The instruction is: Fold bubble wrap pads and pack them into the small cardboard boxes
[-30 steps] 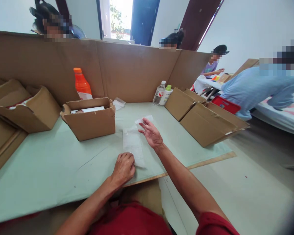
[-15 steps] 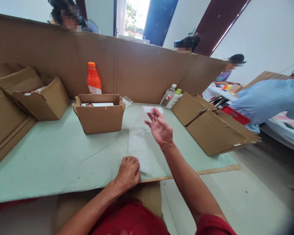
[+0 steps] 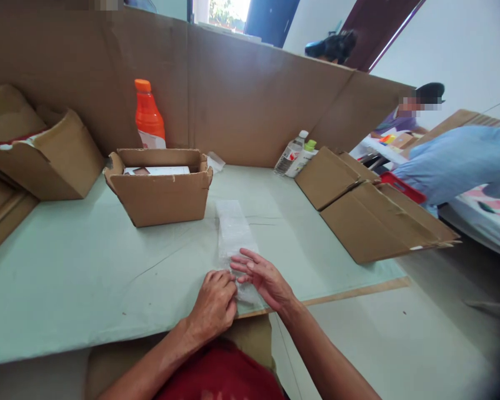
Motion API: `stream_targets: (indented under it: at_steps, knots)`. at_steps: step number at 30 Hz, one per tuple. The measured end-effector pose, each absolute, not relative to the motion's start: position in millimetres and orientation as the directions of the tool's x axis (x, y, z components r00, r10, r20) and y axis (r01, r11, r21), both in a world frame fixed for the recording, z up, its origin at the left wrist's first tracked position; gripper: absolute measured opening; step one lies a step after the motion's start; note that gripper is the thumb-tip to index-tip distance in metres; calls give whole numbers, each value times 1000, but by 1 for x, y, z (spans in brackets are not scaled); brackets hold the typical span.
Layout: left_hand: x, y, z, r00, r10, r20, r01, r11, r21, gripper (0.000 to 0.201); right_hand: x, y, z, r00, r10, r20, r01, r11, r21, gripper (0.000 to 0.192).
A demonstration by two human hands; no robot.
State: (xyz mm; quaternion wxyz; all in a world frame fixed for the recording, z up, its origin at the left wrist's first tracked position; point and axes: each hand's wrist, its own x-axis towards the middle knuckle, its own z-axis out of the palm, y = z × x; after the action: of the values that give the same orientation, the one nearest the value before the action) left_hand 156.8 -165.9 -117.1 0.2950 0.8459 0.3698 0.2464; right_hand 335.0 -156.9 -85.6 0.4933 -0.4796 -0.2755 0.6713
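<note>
A long clear plastic bag [image 3: 232, 228] lies flat on the pale green table [image 3: 75, 272], running away from me. My left hand [image 3: 213, 304] is curled into a fist on the bag's near end, pinning it at the table's front edge. My right hand [image 3: 261, 276] rests on the same near end, fingers spread and pointing left toward the left hand's knuckles. Both hands touch the bag. Whether anything is inside the bag I cannot tell.
An open cardboard box [image 3: 160, 186] with white packets stands just behind the bag. An orange bottle [image 3: 148, 115] stands behind it. Another open box [image 3: 41, 150] is at the left, flattened boxes [image 3: 370, 205] at the right, two small bottles [image 3: 295, 157] near the cardboard wall. People work beyond.
My right hand came down from mid-air over the table's middle to the bag's near end beside my left hand. The small white strip it held up is gone from view. The camera tilted down.
</note>
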Motion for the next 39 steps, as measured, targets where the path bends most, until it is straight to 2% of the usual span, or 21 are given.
stream_targets:
  at_steps: [3, 5, 7, 9, 11, 12, 15, 20, 23, 27, 30, 33, 35, 37, 39]
  knots:
    - [157, -168, -119, 596, 768, 232, 461, -565, 684, 20, 335, -157, -81, -100, 933, -346, -364, -358, -860, 41]
    - [156, -169, -120, 585, 769, 259, 459, -576, 676, 18, 339, -156, -76, -139, 940, -313, -282, -340, -897, 40]
    - [155, -170, -121, 574, 768, 284, 454, -588, 669, 18, 350, -152, -72, -128, 963, -237, -81, -249, -965, 35]
    - [155, -170, -122, 569, 763, 306, 447, -600, 664, 19, 363, -144, -74, -68, 996, -63, 248, -44, -968, 31]
    - [155, -171, -123, 566, 758, 325, 447, -613, 652, 19, 375, -132, -81, -81, 988, 127, 567, 151, -810, 36]
    - [155, -172, -123, 561, 758, 331, 451, -616, 646, 19, 378, -125, -86, -121, 976, 179, 676, 213, -705, 38]
    - [156, -173, -125, 548, 764, 340, 465, -616, 635, 20, 378, -104, -100, -241, 952, 191, 819, 305, -486, 29]
    - [156, -172, -124, 545, 757, 360, 463, -630, 624, 20, 371, -94, -100, -335, 913, 234, 836, 402, -374, 20]
    - [156, -172, -121, 531, 759, 377, 456, -631, 628, 20, 371, -98, -97, -387, 900, 202, 822, 435, -368, 14]
    - [156, -172, -114, 517, 765, 384, 417, -617, 667, 19, 369, -100, -100, -401, 901, 166, 808, 434, -400, 20]
    - [156, -168, -106, 512, 759, 402, 372, -618, 692, 18, 369, -95, -103, -399, 904, 152, 771, 420, -479, 20]
    - [155, -151, -95, 512, 760, 401, 344, -609, 715, 16, 377, -93, -100, -343, 921, 187, 626, 372, -686, 22]
    - [156, -130, -87, 521, 768, 372, 364, -595, 717, 14, 388, -98, -93, -237, 951, 200, 517, 297, -802, 24]
    - [160, -105, -81, 523, 792, 317, 436, -567, 699, 13, 399, -110, -85, -75, 976, 203, 495, 213, -842, 25]
    - [167, -80, -80, 505, 822, 263, 517, -532, 670, 13, 407, -125, -78, 57, 962, 267, 549, 193, -813, 22]
